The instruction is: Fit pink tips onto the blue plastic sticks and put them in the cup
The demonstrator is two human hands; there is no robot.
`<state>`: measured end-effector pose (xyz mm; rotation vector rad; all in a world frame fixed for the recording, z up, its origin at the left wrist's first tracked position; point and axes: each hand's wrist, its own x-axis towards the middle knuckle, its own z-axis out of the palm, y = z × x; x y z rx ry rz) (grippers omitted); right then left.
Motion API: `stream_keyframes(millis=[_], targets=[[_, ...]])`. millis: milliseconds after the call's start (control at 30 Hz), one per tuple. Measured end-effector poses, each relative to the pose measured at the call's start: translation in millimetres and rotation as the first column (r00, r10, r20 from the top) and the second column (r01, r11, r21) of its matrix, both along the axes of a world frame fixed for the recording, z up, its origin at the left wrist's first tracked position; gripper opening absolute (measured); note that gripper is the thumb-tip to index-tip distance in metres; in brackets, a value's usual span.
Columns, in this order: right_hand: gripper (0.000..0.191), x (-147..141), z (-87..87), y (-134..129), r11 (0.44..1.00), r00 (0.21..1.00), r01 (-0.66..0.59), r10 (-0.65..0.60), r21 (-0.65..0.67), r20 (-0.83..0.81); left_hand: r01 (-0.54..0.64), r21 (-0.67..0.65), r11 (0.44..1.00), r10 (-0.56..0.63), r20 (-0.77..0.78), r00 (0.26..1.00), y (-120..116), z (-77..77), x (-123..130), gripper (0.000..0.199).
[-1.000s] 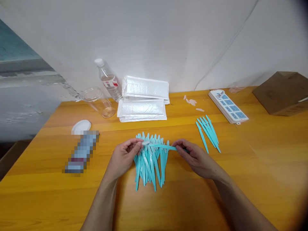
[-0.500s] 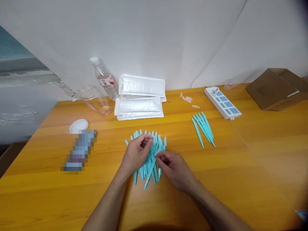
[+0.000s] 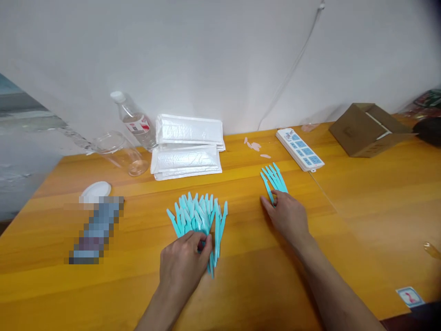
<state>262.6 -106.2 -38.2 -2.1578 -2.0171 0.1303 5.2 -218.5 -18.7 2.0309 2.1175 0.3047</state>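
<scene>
A pile of turquoise eyebrow razors (image 3: 186,216), several with pale translucent caps over their blades, lies fanned out on the table. My left hand (image 3: 184,262) is at the pile's near side, thumb and forefinger pinched on a razor (image 3: 211,269) whose handle sticks out below the fingers. Farther right is a smaller group of the same razors (image 3: 277,177). Over the near ends of that group rests my right hand (image 3: 289,218), its fingers closed around a razor handle at the group's left; the fingers partly hide the handles.
Silvery padded mailers (image 3: 189,158) are stacked by the wall, beside a plastic bottle (image 3: 138,124) and a clear jar (image 3: 119,154). Left are a white lid (image 3: 96,191) and a blurred-out object (image 3: 96,230). Loose pinkish pieces (image 3: 255,146), a power strip (image 3: 299,149) and a cardboard box (image 3: 361,131) are right.
My right hand has left the pile and moved right to the smaller group. My left hand has come down toward the pile's near end and pinches there. The view has shifted right.
</scene>
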Motion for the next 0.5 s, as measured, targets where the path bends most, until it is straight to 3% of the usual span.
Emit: stream_keyframes(millis=[133,233,300,367,500], targets=[[0.034,2,3.4,19,0.992,1.0,-0.001,-0.001,-0.129,-0.017,-0.041,0.066,0.997,0.041,-0.002,0.999,23,18.8,-4,0.032],[0.028,6,7.4,21,0.988,0.996,-0.016,0.002,-0.156,-0.088,-0.022,0.181,0.983,0.021,0.007,1.0,67,39.4,-4,0.036],[0.021,9,10.0,19,0.982,0.988,-0.04,0.012,-0.185,-0.152,0.033,0.246,0.969,-0.037,0.013,0.999,114,49.0,4,0.038],[0.016,12,12.5,18,0.975,0.977,-0.071,0.026,-0.208,-0.213,0.163,0.229,0.96,-0.17,0.01,0.985,173,51.3,19,0.036],[0.018,17,15.2,17,0.965,0.902,-0.174,0.076,-0.196,-0.426,0.343,0.126,0.931,-0.34,-0.047,0.939,285,34.8,61,0.022]])
